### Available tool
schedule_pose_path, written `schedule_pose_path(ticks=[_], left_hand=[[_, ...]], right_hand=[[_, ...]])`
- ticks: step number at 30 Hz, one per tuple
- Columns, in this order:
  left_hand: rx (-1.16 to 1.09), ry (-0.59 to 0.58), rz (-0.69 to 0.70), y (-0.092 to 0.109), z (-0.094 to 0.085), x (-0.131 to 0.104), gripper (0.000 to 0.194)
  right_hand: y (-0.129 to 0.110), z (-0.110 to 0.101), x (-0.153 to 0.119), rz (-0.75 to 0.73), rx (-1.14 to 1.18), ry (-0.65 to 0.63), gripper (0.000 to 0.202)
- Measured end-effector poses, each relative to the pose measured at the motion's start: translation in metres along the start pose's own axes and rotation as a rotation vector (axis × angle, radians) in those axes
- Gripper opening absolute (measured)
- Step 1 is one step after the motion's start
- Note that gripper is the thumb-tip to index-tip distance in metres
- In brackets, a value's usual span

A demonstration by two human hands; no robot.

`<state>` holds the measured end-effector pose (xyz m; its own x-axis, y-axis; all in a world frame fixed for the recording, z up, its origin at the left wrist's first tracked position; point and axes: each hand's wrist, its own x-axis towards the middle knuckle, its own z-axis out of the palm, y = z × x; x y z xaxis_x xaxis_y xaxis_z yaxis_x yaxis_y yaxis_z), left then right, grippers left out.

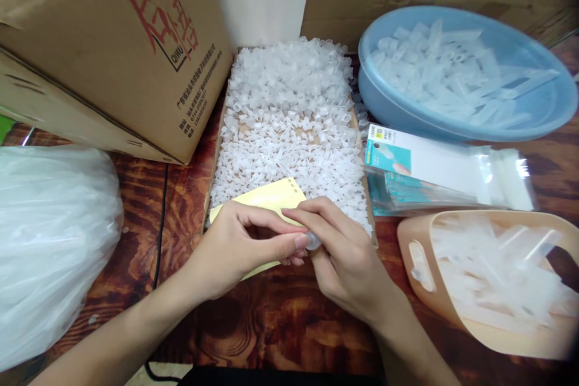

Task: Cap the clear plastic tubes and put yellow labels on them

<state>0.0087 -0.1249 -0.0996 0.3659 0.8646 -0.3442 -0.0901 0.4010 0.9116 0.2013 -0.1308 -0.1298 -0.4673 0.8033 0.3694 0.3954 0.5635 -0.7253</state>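
Note:
My left hand point(246, 244) and my right hand point(346, 247) meet over the front edge of a shallow cardboard tray point(374, 229). Between their fingertips is a small translucent plastic piece point(313, 241), pinched from both sides and mostly covered by the fingers. Behind and beneath my left hand shows a yellow paper sheet point(271, 194) with small dark marks at one corner; whether the fingers also grip it, I cannot tell. Small white plastic parts point(289, 160) fill the near half of the tray, and larger translucent caps point(289, 75) are heaped in its far half.
A blue basin point(384, 102) of translucent plastic parts stands at the back right. Printed clear packets point(434, 175) lie below it, above a beige bin point(420, 229) of clear pieces. Left are a cardboard box point(113, 48), a white plastic bag point(54, 241) and a black cable point(161, 223).

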Motion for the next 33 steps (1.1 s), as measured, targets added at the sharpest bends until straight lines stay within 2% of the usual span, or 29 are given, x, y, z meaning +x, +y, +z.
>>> schedule_pose_path(ticks=[13, 18, 26, 33], left_hand=[[0.011, 0.013, -0.051, 0.0013, 0.0023, -0.0003, 0.008], [0.062, -0.003, -0.003, 0.0030, 0.0019, -0.0014, 0.009], [0.265, 0.085, 0.171, 0.0066, 0.0039, -0.0038, 0.008], [0.315, 0.094, 0.208, 0.0065, 0.0038, -0.0029, 0.008]], right_hand=[[0.0019, -0.0018, 0.0015, -0.046, -0.125, -0.024, 0.043], [0.0017, -0.0012, 0.0007, -0.039, -0.074, -0.013, 0.042], [0.0026, 0.0004, 0.0013, -0.032, -0.042, 0.001, 0.038], [0.0030, 0.0016, 0.0010, -0.028, -0.044, 0.004, 0.040]])
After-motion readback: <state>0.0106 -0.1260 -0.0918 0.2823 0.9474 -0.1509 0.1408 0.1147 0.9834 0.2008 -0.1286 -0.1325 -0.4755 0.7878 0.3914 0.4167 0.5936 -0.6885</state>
